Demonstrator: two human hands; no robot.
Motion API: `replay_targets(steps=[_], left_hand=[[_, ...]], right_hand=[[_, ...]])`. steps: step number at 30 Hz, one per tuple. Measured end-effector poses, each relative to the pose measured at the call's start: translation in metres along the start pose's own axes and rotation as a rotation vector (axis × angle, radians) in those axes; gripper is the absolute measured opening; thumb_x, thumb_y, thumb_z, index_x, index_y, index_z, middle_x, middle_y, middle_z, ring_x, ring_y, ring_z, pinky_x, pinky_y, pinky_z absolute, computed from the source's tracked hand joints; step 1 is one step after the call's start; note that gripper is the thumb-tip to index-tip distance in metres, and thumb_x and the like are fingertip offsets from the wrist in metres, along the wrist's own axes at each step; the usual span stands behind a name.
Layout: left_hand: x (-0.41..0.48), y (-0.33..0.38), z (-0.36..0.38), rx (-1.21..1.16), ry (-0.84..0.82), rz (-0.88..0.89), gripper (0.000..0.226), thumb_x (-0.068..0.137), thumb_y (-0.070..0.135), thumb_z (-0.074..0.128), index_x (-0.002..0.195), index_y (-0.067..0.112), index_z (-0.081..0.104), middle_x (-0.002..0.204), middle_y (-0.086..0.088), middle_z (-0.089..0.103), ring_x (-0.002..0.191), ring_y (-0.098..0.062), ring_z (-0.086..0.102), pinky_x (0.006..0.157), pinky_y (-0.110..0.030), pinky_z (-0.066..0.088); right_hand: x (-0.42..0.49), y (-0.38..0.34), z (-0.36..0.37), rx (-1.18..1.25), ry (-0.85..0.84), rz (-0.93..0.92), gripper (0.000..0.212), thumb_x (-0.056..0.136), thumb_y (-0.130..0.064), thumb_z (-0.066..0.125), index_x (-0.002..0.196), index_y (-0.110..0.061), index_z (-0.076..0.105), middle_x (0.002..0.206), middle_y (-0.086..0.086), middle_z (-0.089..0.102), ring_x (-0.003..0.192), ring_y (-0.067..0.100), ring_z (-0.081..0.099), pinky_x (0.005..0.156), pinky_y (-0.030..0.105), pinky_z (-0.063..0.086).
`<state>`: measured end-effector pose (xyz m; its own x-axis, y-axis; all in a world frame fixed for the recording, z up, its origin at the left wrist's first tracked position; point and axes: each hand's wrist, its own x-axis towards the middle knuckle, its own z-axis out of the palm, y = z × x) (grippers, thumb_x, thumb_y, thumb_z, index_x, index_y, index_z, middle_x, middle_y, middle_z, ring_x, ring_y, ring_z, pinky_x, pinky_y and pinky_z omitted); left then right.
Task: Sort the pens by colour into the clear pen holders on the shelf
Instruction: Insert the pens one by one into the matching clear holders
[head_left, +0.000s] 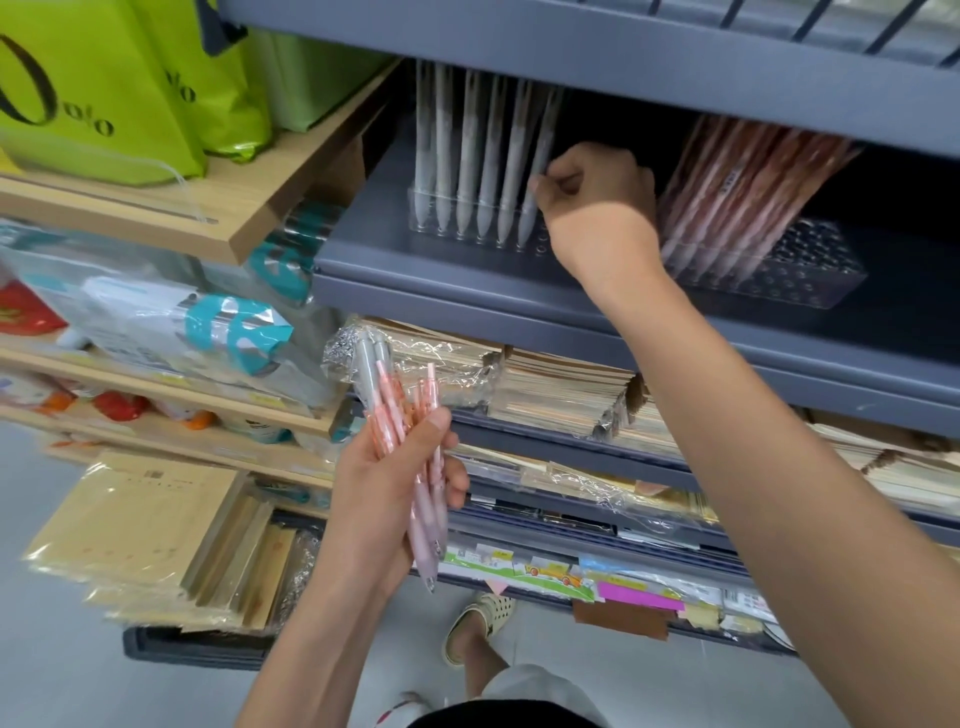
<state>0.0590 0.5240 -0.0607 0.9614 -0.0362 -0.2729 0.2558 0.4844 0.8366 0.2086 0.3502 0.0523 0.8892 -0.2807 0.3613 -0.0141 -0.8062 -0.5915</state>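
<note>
The right hand (592, 202) pinches the last white pen (535, 171) in a row of six standing in the left clear holder (431, 221) on the grey shelf (467, 291), while the left hand (400, 478) grips a bundle of pink pens (415, 441) below. The right holder (810, 280) carries leaning pink pens with many holes free. Sorting looks partly done, with the bundle left to place.

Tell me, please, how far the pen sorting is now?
Done: a row of grey pens stands in the left clear holder, and pink pens fill part of the right holder. In hand: the right hand sets a grey pen in place. Left: the bundle of pens in the left hand.
</note>
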Motion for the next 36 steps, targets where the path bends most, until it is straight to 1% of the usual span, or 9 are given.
replay_targets(steps=[6, 12, 16, 18, 21, 26, 29, 33, 36], left_hand=[[-0.011, 0.003, -0.002, -0.008, 0.020, 0.004, 0.027, 0.073, 0.023, 0.076, 0.093, 0.007, 0.068, 0.077, -0.012, 0.071, 0.054, -0.022, 0.066, 0.047, -0.028, 0.054], [-0.024, 0.006, -0.002, 0.042, -0.004, 0.013, 0.020, 0.065, 0.026, 0.080, 0.076, 0.010, 0.073, 0.073, -0.012, 0.071, 0.055, -0.022, 0.066, 0.048, -0.028, 0.054], [-0.030, -0.001, 0.002, 0.071, -0.087, -0.002, 0.003, 0.068, 0.023, 0.078, 0.067, 0.020, 0.077, 0.074, -0.010, 0.073, 0.056, -0.020, 0.068, 0.050, -0.028, 0.056], [-0.031, -0.008, 0.008, 0.073, -0.127, -0.022, 0.003, 0.070, 0.020, 0.076, 0.069, 0.019, 0.078, 0.075, -0.009, 0.074, 0.056, -0.019, 0.069, 0.051, -0.027, 0.056], [-0.035, -0.018, 0.021, 0.085, -0.179, -0.037, 0.005, 0.074, 0.016, 0.073, 0.074, 0.013, 0.076, 0.075, -0.010, 0.074, 0.057, -0.019, 0.069, 0.050, -0.027, 0.056], [-0.040, -0.029, 0.043, 0.129, -0.270, -0.058, 0.033, 0.081, 0.027, 0.067, 0.100, 0.000, 0.069, 0.086, -0.012, 0.077, 0.064, -0.021, 0.073, 0.054, -0.024, 0.057], [-0.038, -0.034, 0.055, 0.160, -0.336, -0.078, 0.021, 0.083, 0.029, 0.066, 0.088, 0.012, 0.077, 0.090, -0.014, 0.077, 0.062, -0.023, 0.072, 0.051, -0.026, 0.055], [-0.034, -0.047, 0.075, 0.227, -0.349, -0.106, 0.026, 0.083, 0.038, 0.071, 0.079, 0.012, 0.076, 0.052, -0.009, 0.057, 0.039, -0.015, 0.046, 0.040, -0.023, 0.039], [-0.030, -0.057, 0.102, 0.221, -0.339, -0.085, 0.033, 0.083, 0.039, 0.074, 0.083, 0.006, 0.073, 0.046, -0.005, 0.051, 0.037, -0.013, 0.042, 0.038, -0.021, 0.035]], right_hand=[[-0.001, 0.006, 0.004, 0.048, -0.001, 0.012, 0.020, 0.093, -0.032, 0.059, 0.095, -0.016, 0.071, 0.097, 0.005, 0.071, 0.104, 0.025, 0.062, 0.079, 0.023, 0.043], [-0.046, 0.009, -0.019, 0.307, -0.009, -0.111, 0.010, 0.088, -0.023, 0.062, 0.086, -0.026, 0.071, 0.082, -0.013, 0.070, 0.080, -0.001, 0.064, 0.078, 0.013, 0.047], [-0.098, 0.015, -0.042, 0.376, -0.695, -0.225, 0.008, 0.088, -0.022, 0.070, 0.084, -0.019, 0.076, 0.076, -0.003, 0.074, 0.062, 0.003, 0.061, 0.060, 0.015, 0.048], [-0.113, 0.022, -0.048, 0.344, -0.840, -0.213, 0.009, 0.088, -0.021, 0.071, 0.089, -0.014, 0.076, 0.076, -0.002, 0.073, 0.062, 0.001, 0.058, 0.055, 0.012, 0.044], [-0.123, 0.036, -0.059, 0.335, -0.836, -0.150, 0.013, 0.085, -0.022, 0.074, 0.093, -0.012, 0.076, 0.083, 0.008, 0.072, 0.069, 0.008, 0.058, 0.061, 0.027, 0.048], [-0.129, 0.066, -0.080, 0.438, -0.738, -0.055, 0.009, 0.089, -0.016, 0.069, 0.090, -0.009, 0.073, 0.071, 0.005, 0.068, 0.061, 0.006, 0.057, 0.060, 0.026, 0.050], [-0.126, 0.087, -0.097, 0.649, -0.540, 0.025, 0.007, 0.092, -0.006, 0.063, 0.092, -0.002, 0.069, 0.081, 0.017, 0.069, 0.067, 0.019, 0.060, 0.065, 0.037, 0.051], [-0.128, 0.110, -0.114, 0.839, -0.314, 0.122, 0.010, 0.093, -0.004, 0.060, 0.096, -0.002, 0.069, 0.078, 0.009, 0.070, 0.066, 0.018, 0.063, 0.061, 0.027, 0.053], [-0.134, 0.123, -0.118, 0.813, -0.289, 0.243, 0.014, 0.088, -0.016, 0.070, 0.092, -0.004, 0.073, 0.074, 0.012, 0.071, 0.063, 0.019, 0.066, 0.061, 0.026, 0.055]])
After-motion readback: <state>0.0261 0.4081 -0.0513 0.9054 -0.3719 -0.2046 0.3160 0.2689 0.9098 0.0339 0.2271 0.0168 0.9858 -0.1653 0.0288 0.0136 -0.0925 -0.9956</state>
